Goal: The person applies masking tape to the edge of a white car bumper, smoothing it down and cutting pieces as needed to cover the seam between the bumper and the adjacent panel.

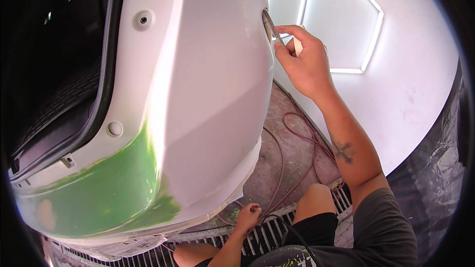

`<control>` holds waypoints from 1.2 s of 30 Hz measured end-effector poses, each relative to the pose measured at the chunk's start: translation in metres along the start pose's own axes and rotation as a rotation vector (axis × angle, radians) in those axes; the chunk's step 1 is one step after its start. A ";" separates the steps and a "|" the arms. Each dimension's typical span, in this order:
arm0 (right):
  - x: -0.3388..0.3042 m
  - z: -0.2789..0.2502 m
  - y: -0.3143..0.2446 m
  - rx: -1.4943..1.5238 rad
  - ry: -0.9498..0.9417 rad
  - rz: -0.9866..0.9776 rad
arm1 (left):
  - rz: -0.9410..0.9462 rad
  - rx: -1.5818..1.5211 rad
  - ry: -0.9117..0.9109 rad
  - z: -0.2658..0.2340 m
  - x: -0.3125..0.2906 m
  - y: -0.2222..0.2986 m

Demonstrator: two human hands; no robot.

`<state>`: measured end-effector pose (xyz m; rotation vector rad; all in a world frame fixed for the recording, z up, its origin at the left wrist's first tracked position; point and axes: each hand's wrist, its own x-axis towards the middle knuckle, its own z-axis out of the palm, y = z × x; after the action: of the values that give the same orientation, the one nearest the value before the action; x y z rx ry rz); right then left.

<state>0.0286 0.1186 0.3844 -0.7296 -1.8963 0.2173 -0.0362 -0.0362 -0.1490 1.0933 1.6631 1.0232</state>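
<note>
My right hand is raised at the outer edge of a white car body panel. Its thumb and index finger are bent close to a narrow dark-edged opening in that edge. A thin cream-coloured piece shows between the curled fingers; its kind is not clear. Low down, near my knees, my left hand is loosely closed, with nothing visible in it. Green patches with feathered edges cover the lower rear corner of the panel.
Dark glass with a black seal lies left of the panel. Masking paper lines its lower edge. Reddish hoses loop over the stained floor, beside a metal grating. A white wall with hexagonal lights stands at right.
</note>
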 end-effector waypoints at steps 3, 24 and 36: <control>-0.001 0.000 0.000 -0.013 -0.001 0.007 | -0.004 -0.013 -0.001 0.000 0.000 0.003; -0.012 0.000 0.010 -0.041 -0.026 0.025 | 0.009 0.028 0.013 -0.001 0.001 0.015; -0.009 -0.007 -0.005 -0.048 0.020 -0.067 | 0.000 -0.030 0.031 -0.004 -0.003 0.016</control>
<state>0.0348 0.1081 0.3830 -0.6962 -1.9091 0.1226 -0.0352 -0.0354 -0.1319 1.0632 1.6669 1.0666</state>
